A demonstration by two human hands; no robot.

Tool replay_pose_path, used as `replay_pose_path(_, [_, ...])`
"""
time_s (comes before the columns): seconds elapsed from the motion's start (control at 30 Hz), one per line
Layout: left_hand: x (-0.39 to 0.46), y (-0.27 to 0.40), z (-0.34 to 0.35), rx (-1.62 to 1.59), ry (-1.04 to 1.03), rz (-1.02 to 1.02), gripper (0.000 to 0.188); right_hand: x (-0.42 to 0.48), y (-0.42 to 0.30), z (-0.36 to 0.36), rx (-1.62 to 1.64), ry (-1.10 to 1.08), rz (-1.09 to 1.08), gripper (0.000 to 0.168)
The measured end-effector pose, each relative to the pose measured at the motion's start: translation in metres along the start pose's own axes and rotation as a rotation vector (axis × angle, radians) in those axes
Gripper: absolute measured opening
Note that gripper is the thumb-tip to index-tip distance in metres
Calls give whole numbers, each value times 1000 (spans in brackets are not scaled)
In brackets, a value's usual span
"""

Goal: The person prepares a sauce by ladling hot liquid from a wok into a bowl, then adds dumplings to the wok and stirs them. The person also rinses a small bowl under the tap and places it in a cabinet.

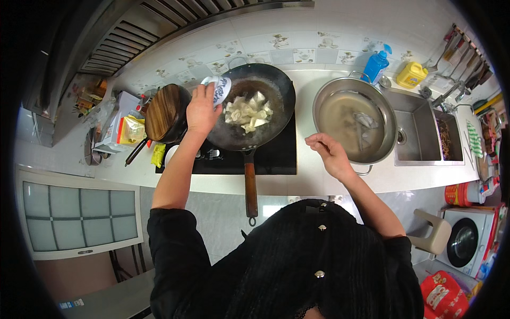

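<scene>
My left hand holds a white bowl with a blue pattern, tipped over the left rim of a black wok. In the wok's middle lies a pile of pale, folded food pieces, with brownish liquid around and behind them. The wok sits on a black cooktop, its wooden handle pointing toward me. My right hand hovers beside the near left rim of a steel basin, fingers loosely curved, nothing seen in it. Cloudy water and a greyish crumpled item are in the basin.
A pan with a wooden lid stands left of the wok, close to my left forearm. At the right is a steel sink. A blue pump bottle and a yellow jug stand behind it. A range hood hangs upper left.
</scene>
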State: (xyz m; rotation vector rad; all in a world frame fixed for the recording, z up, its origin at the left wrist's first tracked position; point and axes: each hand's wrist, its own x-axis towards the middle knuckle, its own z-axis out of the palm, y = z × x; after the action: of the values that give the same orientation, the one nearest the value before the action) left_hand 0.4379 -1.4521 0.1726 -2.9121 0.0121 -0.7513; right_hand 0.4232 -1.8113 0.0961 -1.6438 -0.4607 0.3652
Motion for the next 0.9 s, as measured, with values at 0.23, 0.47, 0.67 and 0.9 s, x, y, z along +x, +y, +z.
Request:
replay_pose_path(0.23, [-27,-28,12,-1610,10,-945,35,-3,6,5,53,45,5,14])
replay_pose_path(0.47, [-62,19,-4,-2096,-183,-852,36,-9,7,7,89,41,30,14])
replay_pose_path(0.67, [-62,49,-12,-2150,-252,-802,44,-17,9,10,76,45,65,14])
replay_pose_path(0.9, [-62,76,-13,-2144,-406,-773,49,-36,16,1,126,94,100,15])
